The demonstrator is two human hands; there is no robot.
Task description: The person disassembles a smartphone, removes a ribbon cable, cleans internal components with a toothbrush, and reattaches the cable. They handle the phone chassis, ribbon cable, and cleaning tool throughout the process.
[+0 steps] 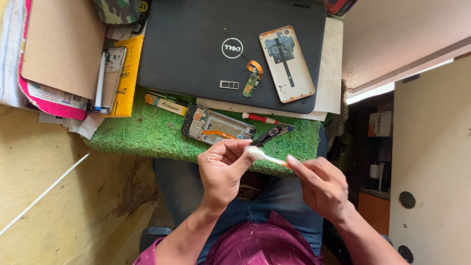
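Observation:
My left hand [223,169] pinches a small dark part near its fingertips, just above my lap. My right hand [321,186] holds a white cotton swab [265,156] whose tip touches the part at my left fingers. Just beyond my hands an opened phone frame [218,126] with orange flex cable lies on a green fuzzy mat [142,135]. A dark strip-shaped part [271,133] and a small red-handled screwdriver [260,118] lie beside it.
A closed black laptop [196,44] lies beyond the mat, bearing a phone back cover [287,64], a small orange flex part [253,77] and a SIM tray [229,85]. At left are a brown folder [61,44], a yellow packet [128,73] and another phone frame [112,78].

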